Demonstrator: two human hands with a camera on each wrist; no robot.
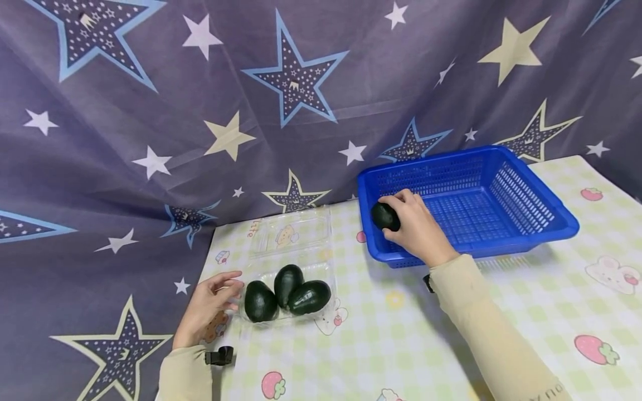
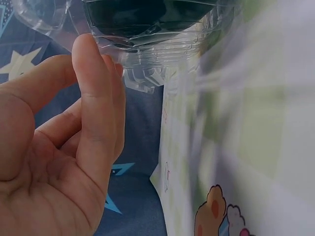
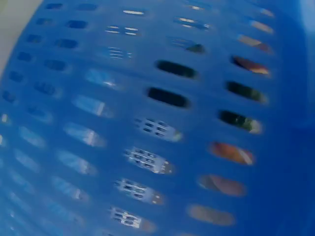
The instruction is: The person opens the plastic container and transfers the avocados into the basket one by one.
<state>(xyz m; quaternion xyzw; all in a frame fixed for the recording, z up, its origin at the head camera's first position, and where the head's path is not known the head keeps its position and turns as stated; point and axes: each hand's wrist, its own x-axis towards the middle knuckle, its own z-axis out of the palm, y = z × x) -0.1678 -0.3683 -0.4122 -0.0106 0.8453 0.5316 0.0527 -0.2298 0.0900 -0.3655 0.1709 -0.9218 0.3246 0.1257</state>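
My right hand [image 1: 416, 228] grips a dark green avocado [image 1: 385, 216] inside the left end of a blue slotted plastic basket [image 1: 476, 209]. In the right wrist view the basket wall [image 3: 118, 132] fills the picture, with bits of dark green and fingers showing through its slots. Three more avocados [image 1: 288, 284] lie in a clear plastic clamshell box [image 1: 325, 271], its lid [image 1: 296, 236] folded back. Beside the box's left edge is my left hand [image 1: 213, 303], fingers loosely bent. In the left wrist view its fingertips are right at the box wall [image 2: 157, 56].
A checked tablecloth [image 1: 361, 345] with strawberry and rabbit prints covers the table. Behind it and along the left hangs a dark star-patterned curtain [image 1: 321, 145]. The basket stands at the back right, close to the curtain.
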